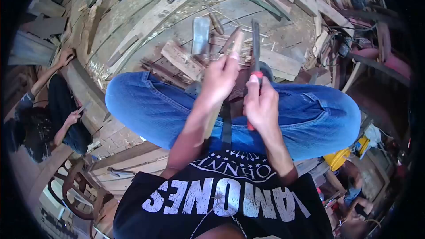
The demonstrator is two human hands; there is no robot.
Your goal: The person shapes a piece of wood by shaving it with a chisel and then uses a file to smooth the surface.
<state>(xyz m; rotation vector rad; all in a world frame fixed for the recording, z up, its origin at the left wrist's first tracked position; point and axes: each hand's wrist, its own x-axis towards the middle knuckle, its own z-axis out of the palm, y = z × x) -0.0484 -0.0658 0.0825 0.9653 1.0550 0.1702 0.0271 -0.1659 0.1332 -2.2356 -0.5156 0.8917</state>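
Head view: pale slim stick (238,43) in left fist (221,77), grey red-handled tool (256,46) in right fist (262,104).

Blue jeans (146,106), a black shirt (212,175) and a red handle (257,75).
The shirt, at six o'clock, has big white letters (188,198) and little white stars. The red handle, near two o'clock, is on a long tool (256,44) with a dark grey blade. The wooden stick (238,44) at one o'clock is pale yellow-brown. The metal block (201,37) at twelve is silvery grey, and a plastic thing (338,159) at four is bright yellow.
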